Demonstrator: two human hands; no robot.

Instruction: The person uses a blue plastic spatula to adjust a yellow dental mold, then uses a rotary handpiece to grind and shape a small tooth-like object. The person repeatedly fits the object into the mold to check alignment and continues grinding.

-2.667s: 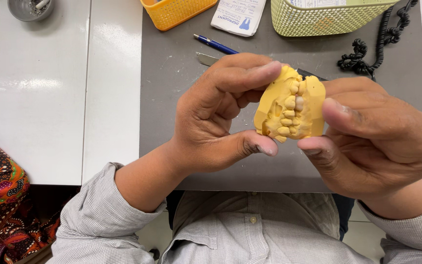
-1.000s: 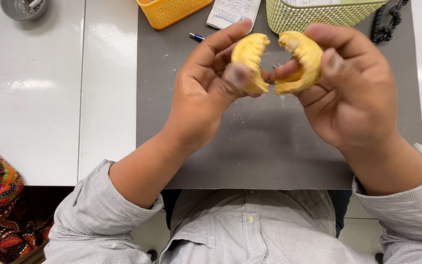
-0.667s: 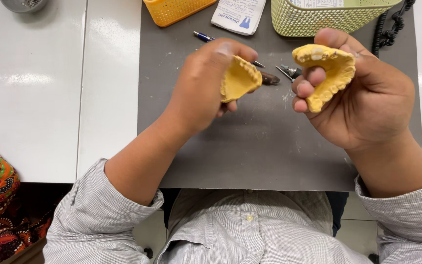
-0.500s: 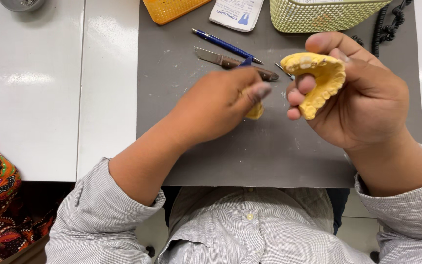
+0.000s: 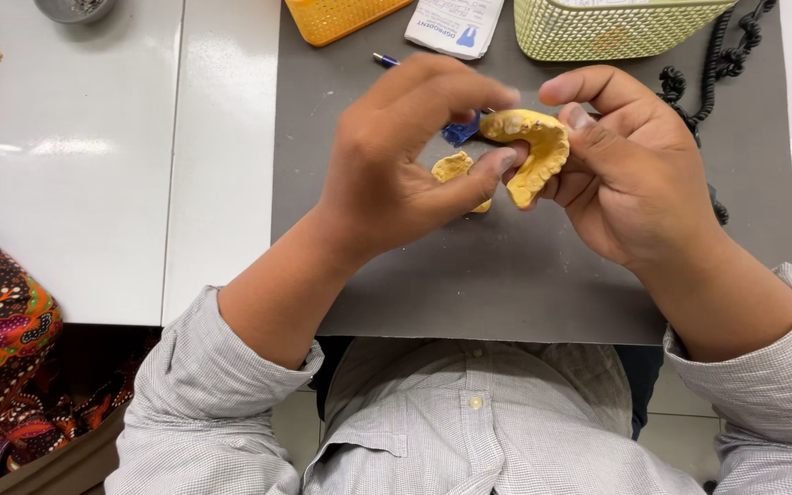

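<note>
I see a grey mat (image 5: 524, 275) on a white table (image 5: 93, 183). My right hand (image 5: 634, 174) grips a yellow cast (image 5: 533, 151), arch tilted, long axis diagonal, teeth probably facing left. My left hand (image 5: 405, 156) touches it (second cast (image 5: 456, 170) lies below).

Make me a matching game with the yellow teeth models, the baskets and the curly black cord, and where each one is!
Things:
1. Yellow teeth model in the right hand
2. Second yellow teeth model
3. Orange basket
4. Curly black cord

Places:
A. At the top edge, left of the white paper packet
B. Lying on the grey mat, partly hidden behind the left hand
C. Held up above the mat between fingers
D. On the mat's far right side, beside the green basket

Pairs: 1-C, 2-B, 3-A, 4-D
</note>
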